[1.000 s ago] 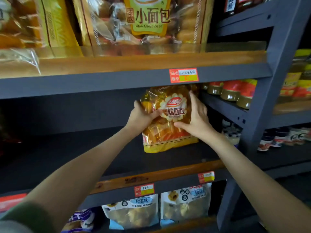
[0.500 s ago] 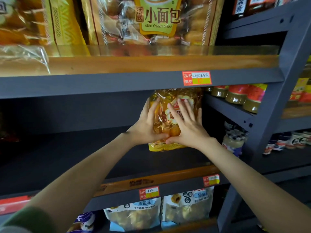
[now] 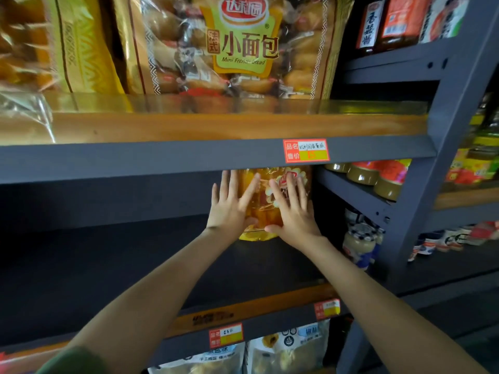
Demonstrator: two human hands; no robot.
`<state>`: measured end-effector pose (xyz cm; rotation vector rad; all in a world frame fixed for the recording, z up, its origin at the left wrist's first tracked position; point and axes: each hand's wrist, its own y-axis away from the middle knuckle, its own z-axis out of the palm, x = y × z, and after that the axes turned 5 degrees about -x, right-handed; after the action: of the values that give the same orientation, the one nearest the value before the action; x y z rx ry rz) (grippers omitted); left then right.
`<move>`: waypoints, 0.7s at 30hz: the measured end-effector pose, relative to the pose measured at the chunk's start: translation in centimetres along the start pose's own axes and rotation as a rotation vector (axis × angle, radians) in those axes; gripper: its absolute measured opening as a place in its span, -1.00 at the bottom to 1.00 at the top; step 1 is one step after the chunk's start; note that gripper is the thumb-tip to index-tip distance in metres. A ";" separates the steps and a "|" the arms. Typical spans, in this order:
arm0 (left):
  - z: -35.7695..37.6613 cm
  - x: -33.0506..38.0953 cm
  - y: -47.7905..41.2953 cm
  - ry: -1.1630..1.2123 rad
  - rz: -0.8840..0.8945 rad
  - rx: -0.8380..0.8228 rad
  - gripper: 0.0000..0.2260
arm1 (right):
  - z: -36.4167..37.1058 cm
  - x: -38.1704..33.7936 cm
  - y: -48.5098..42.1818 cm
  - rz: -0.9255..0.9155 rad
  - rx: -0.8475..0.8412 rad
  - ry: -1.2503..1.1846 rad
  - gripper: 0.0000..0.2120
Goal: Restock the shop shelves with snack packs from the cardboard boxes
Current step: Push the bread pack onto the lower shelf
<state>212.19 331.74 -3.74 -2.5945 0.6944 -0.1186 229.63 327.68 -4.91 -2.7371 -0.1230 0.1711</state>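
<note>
A yellow-orange bread pack point(image 3: 266, 211) stands upright at the back right of the dark middle shelf point(image 3: 135, 260). My left hand point(image 3: 229, 206) lies flat against the pack's left side, fingers spread and pointing up. My right hand point(image 3: 293, 211) presses flat on its front right, fingers also spread. Both palms cover much of the pack; its top is hidden behind the shelf edge above. No cardboard box is in view.
Large mini French bread bags point(image 3: 243, 47) fill the upper shelf. Jars with red lids point(image 3: 378, 176) sit on the neighbouring rack at right, white jars point(image 3: 360, 244) below them. Snack pouches point(image 3: 286, 349) stand on the shelf underneath. The middle shelf's left part is bare.
The pack has gone further back on the shelf. My hands went from gripping its sides to lying flat on its front with fingers spread.
</note>
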 end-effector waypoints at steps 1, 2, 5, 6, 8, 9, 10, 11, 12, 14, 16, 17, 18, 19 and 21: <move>-0.1 0.1 0.1 0.078 -0.035 -0.025 0.04 | 0.0 0.4 0.1 -0.023 0.020 -0.019 0.12; -0.1 0.1 0.1 0.136 -0.053 -0.034 0.05 | -0.2 0.7 0.2 -0.042 0.047 -0.047 0.12; 0.3 -0.5 0.2 0.023 0.036 0.117 0.11 | -0.3 1.0 0.0 0.013 0.134 -0.129 0.18; 0.5 -0.7 0.2 -0.069 0.120 0.214 0.11 | -0.2 1.1 -0.1 0.075 0.149 -0.183 0.25; 1.0 -0.6 0.1 -0.230 0.324 0.344 0.02 | 0.1 1.4 -0.5 0.188 0.142 -0.341 0.31; 1.2 -0.4 -0.1 -0.316 0.420 0.377 -0.07 | 0.2 1.6 -0.7 0.220 0.108 -0.419 0.33; 1.4 -0.2 -0.4 -0.391 0.487 0.391 -0.16 | 0.2 1.7 -0.9 0.227 0.061 -0.468 0.33; 1.5 -0.1 -0.7 -0.450 0.503 0.389 -0.22 | 0.3 1.7 -1.1 0.214 0.018 -0.476 0.34; 1.6 -0.2 -1.1 -0.488 0.472 0.378 -0.24 | 0.2 1.5 -1.3 0.195 -0.016 -0.461 0.35; 1.6 -0.7 -1.3 -0.518 0.353 0.353 -0.16 | 0.4 0.8 -1.5 0.153 -0.070 -0.431 0.37; 1.6 -1.9 -1.0 -0.548 0.291 0.371 -0.14 | 0.9 0.5 -1.4 0.083 -0.124 -0.421 0.36; 1.5 -2.7 -0.7 -0.567 0.277 0.389 -0.16 | 1.1 0.6 -1.2 0.040 -0.155 -0.416 0.33; 1.5 -3.5 -0.4 -0.577 0.273 0.417 -0.17 | 1.1 1.0 -1.0 -0.003 -0.182 -0.416 0.31; 1.5 -4.3 -0.1 -0.581 0.271 0.440 -0.19 | 1.0 1.4 -0.9 -0.036 -0.195 -0.418 0.28; 1.4 -5.4 0.2 -0.594 0.274 0.454 -0.20 | 0.6 2.2 -1.2 -0.038 -0.147 -0.412 0.26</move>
<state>207.71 334.82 -4.91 -1.9307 0.6871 0.5012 231.65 329.24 -5.19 -2.8020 -0.3116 0.7407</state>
